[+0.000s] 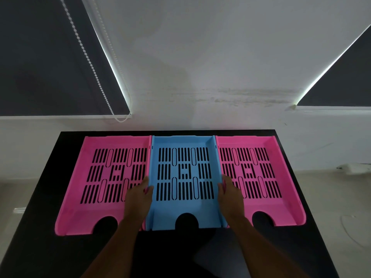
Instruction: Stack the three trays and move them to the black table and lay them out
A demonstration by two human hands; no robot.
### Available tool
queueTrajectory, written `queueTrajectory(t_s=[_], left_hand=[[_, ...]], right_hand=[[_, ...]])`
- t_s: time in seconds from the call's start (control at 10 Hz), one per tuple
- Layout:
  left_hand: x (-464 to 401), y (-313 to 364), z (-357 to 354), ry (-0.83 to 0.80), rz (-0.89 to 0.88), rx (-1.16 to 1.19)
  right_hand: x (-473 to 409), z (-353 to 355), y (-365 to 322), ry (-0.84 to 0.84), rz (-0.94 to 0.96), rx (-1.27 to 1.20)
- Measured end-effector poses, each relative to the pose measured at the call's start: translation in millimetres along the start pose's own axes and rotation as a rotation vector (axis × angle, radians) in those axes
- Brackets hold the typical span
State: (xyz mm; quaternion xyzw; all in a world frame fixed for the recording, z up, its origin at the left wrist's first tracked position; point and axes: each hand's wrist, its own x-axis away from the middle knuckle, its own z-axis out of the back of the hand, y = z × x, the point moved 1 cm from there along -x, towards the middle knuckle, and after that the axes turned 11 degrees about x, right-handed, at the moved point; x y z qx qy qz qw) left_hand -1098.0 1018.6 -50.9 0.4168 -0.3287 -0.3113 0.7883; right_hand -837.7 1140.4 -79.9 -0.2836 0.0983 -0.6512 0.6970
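While three trays are lying side by side on the black bench (50,247), the blue tray (183,205) is being gripped at its side walls by the left hand (138,195) and right hand (230,194), fingers (145,180) curled closed around the edges

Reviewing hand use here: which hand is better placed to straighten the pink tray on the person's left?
Left, probably. The left hand rests at the seam between the blue tray and the left pink tray; the right hand is across the blue tray.
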Motion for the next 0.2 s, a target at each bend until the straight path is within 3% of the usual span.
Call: queueTrajectory(t_s=[0.2], left_hand=[[8, 0, 2, -0.012, -0.078, -0.039]], right_hand=[[4, 8, -7, -0.019, 0.019, -0.100]])
